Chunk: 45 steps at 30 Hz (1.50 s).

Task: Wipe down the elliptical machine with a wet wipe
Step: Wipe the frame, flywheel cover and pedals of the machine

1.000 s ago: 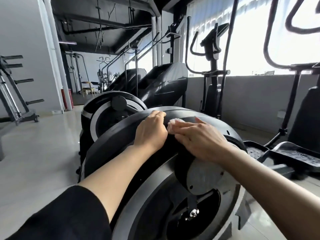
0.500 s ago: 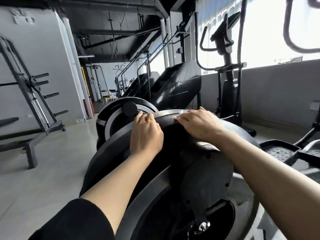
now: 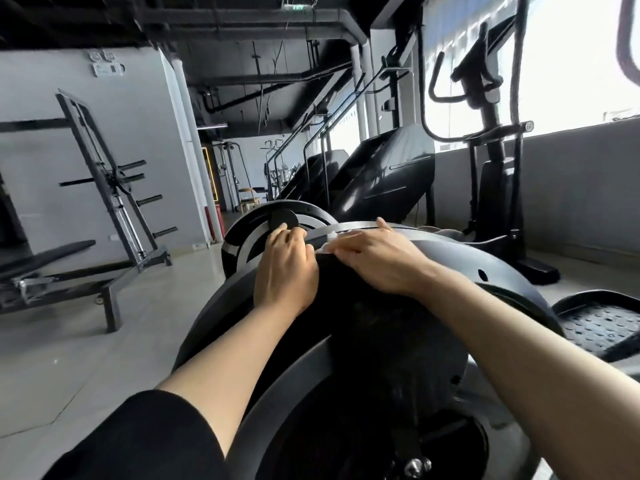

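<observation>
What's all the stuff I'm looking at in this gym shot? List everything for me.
Elliptical housing: one, black, centre foreground, under both hands.
Wipe: one, white, on top of the housing, mostly hidden under the right hand.
Second housing: one, black with a silver ring, just behind the first.
Pedal: one, black, studded, right edge.
Upright elliptical: one, black, by the windows on the right.
Stair machines: at least two, black, centre background.
Rack: one, grey, left.
Bench: one, black pad, far left.
Left hand: one, rests on the housing, fingers curled over its top edge.
Right hand: one, presses the wipe flat.
</observation>
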Motion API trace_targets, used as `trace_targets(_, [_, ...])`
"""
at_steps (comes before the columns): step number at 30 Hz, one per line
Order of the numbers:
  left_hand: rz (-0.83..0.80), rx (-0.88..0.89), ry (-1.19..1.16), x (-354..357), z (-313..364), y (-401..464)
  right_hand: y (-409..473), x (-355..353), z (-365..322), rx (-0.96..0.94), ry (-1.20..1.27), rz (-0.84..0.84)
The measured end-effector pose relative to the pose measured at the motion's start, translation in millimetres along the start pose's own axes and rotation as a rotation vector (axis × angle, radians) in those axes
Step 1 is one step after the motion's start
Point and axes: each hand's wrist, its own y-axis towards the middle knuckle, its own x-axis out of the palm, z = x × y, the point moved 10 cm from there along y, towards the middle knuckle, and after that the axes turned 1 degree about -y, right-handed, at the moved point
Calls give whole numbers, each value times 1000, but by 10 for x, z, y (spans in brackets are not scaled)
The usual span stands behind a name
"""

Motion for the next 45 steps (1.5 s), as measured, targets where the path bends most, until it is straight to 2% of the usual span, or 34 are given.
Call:
trace_targets(3, [-25,-4,6,23,-22,3,-83,9,-79,-102,28,-69])
trace_targets(8, [20,0,12,-9,-17,-4,-347,-316,680,126,-3,34])
trace_targets(10, [24,-6,16,-17,-15,-15,-389,-320,749,155,19,58])
trace_targets(15, [3,-4,55,-29,22,-42,-252,-178,352,-19,133,27])
trace_targets(20, [-15,-3,62,-14,49,-67,-121,-107,105,-145,55,-3])
trace_targets(22, [-11,3,74,-19,76,-114,-128,-178,303,-98,26,30])
trace_targets(26, [24,-14,71,-59,90,-170,-338,-430,927,119,-130,159])
trace_targets(28, [45,-42,69,-93,97,-125,-345,-450,1005,140,-57,145])
trace_targets(34, [7,-67,184,-87,215,157,68,-252,662,-26,71,15])
trace_targets(37, [-44,-85,209,3,121,207,34,-259,832,-33,156,-30])
trace_targets(40, [-120,-168,134,167,-67,195,-8,-328,964,-24,186,-25])
trace_targets(42, [-170,-191,102,264,-126,204,154,-247,853,-30,190,-72])
trace_targets(45, [-220,-188,105,310,-144,213,457,-28,513,-138,141,-139])
